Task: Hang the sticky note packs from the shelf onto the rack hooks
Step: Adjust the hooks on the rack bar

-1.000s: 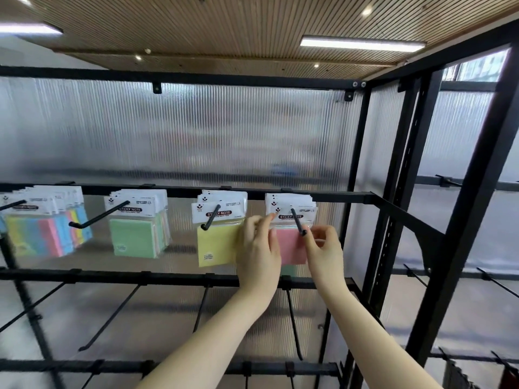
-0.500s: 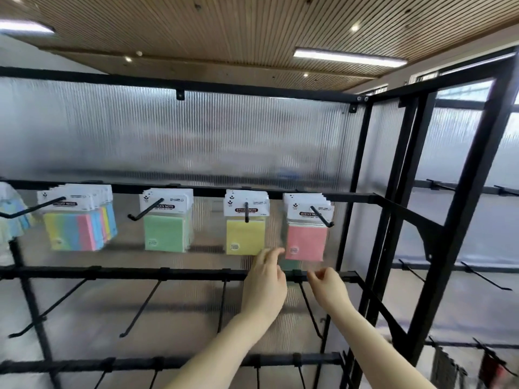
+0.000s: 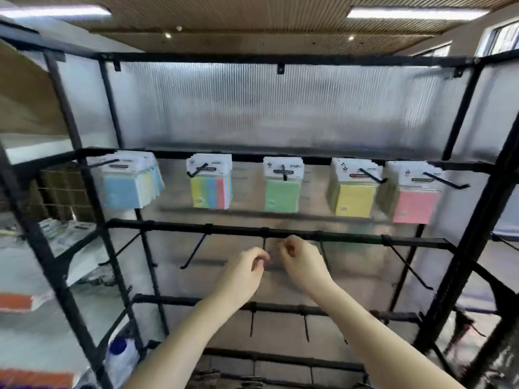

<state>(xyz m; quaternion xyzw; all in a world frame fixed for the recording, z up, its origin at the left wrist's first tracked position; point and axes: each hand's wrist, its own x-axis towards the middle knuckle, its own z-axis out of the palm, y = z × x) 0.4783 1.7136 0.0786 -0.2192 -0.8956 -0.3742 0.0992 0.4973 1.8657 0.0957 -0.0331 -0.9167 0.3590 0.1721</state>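
Head view:

- Left hand (image 3: 247,272) and right hand (image 3: 302,262): raised side by side, near each other, in front of the middle rail (image 3: 351,238) of the rack; fingers loosely curled, narrow, nothing visibly held
- Step in hand, as judged: between packs, hands free to fetch another from the shelf (image 3: 56,249) at far left
- For a clean fetch: turn toward the shelf, take one pack by its white header card, keep the punched hole clear of the fingers
- For hanging: line the hole up with the upturned hook tip, slide the card along the wire until flat against those behind
- Bare hooks (image 3: 193,254) on the middle rail and on the rail below: open for further packs

Sticky note packs, top rail, left to right:

- blue packs (image 3: 123,192), stack fanned slightly sideways
- striped multicolour packs (image 3: 210,193)
- green packs (image 3: 282,196), hook seen end-on
- yellow packs (image 3: 355,200)
- pink packs (image 3: 414,206), rightmost, beside the frame upright

All five stacks: white header cards with a dark label strip, square pastel pads beneath, hanging several deep

Shelf contents: blurred, light wrapped shapes only; whether packs lie among them cannot be told
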